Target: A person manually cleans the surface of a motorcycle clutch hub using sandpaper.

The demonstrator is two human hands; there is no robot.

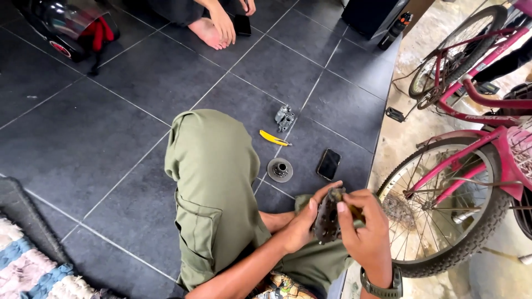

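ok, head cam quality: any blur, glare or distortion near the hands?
Head view: the left hand, right hand and the dark sprocket cluster they hold are slightly soft, its detail lost in shade. Daylight washes out the concrete beside the pink bicycle. Tile floor evenly lit, soft sheen; grout lines bow at the edges, wide-angle.

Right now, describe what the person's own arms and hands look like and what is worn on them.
Both forearms are bare, with no sleeves reaching them and no gloves on the hands. The left hand wears nothing that shows. The right hand has a dark olive wristwatch with a thick band strapped at the wrist. No rings can be made out.
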